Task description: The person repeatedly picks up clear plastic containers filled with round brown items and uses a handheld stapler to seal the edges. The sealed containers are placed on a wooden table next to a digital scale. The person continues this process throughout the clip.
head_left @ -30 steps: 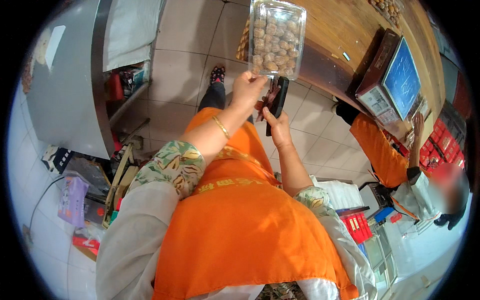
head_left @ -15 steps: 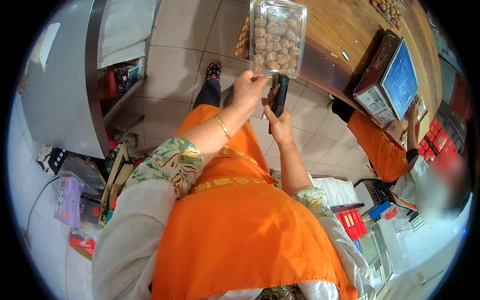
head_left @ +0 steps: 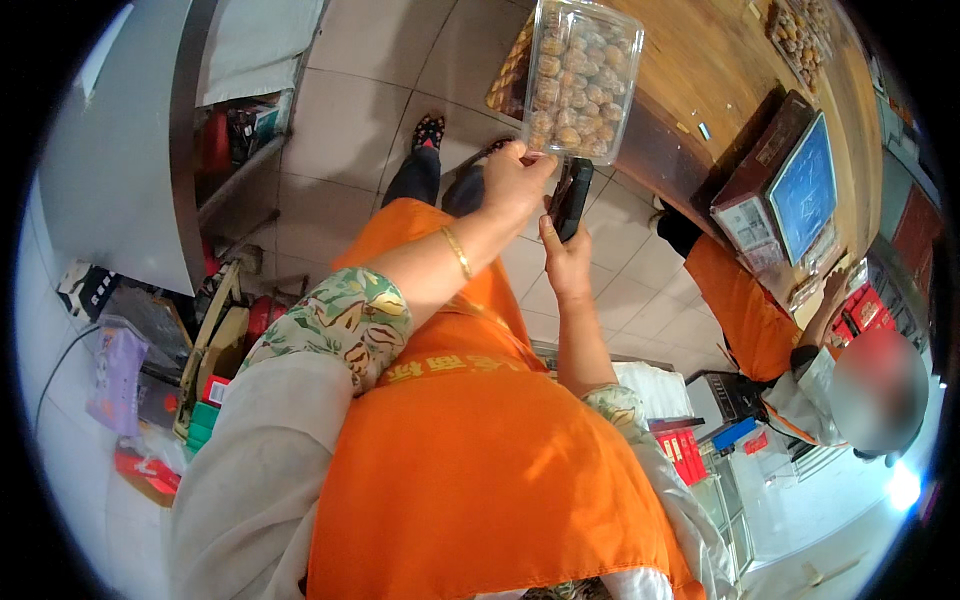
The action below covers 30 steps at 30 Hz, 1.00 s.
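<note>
A clear plastic box (head_left: 583,75) full of small round brown pieces is at the top centre, by the corner of a wooden table (head_left: 670,110). My left hand (head_left: 515,185) pinches its near left edge with thumb and fingers. My right hand (head_left: 568,255), just below, is closed round a long black stapler-like tool (head_left: 574,195), thumb up along it. The tool's tip meets the box's near edge; whether it clamps the edge cannot be told. My hands are apart.
On the table are another box of round pieces (head_left: 795,45) and a scale-like device with blue top (head_left: 800,190). A co-worker in an orange apron (head_left: 740,310) works at the right. A steel counter (head_left: 120,200) stands left, with assorted packages below. Tiled floor shows between.
The box and both my hands have shifted a little rightward in the picture, and the surroundings have shifted too. My grips look unchanged.
</note>
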Tool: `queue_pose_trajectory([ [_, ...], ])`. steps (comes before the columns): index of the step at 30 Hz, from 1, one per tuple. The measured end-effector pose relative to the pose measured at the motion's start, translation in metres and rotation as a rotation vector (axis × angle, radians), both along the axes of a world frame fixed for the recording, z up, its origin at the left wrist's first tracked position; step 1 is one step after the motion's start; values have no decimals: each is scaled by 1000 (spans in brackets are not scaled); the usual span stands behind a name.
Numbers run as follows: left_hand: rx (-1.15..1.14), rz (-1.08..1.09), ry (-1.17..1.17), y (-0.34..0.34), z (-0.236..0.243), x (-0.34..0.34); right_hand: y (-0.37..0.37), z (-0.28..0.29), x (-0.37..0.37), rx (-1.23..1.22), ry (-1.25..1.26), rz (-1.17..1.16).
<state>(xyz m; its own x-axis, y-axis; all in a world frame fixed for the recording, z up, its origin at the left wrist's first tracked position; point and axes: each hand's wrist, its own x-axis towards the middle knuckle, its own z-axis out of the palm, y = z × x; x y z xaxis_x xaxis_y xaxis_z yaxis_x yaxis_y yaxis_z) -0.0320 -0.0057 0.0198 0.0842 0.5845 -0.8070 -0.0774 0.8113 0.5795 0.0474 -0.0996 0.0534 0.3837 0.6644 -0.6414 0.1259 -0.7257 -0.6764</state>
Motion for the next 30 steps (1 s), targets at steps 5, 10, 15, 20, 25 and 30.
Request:
queue_pose_trajectory([
  [5,24,48,-22,-4,-2,1,-2,-10,5,33,-113,106],
  [10,-25,21,-21,0,2,1,4,-3,-5,-52,44,-26],
  [15,-7,40,-80,-4,-8,1,-2,-10,2,12,127,-127],
  [20,-7,28,-77,-5,-9,1,-1,-4,6,-48,28,-5],
  [25,-27,44,-68,-4,-6,3,0,-6,-2,-22,-22,35],
  [30,-52,45,-79,-5,-7,2,-2,-8,-1,-33,-13,15],
])
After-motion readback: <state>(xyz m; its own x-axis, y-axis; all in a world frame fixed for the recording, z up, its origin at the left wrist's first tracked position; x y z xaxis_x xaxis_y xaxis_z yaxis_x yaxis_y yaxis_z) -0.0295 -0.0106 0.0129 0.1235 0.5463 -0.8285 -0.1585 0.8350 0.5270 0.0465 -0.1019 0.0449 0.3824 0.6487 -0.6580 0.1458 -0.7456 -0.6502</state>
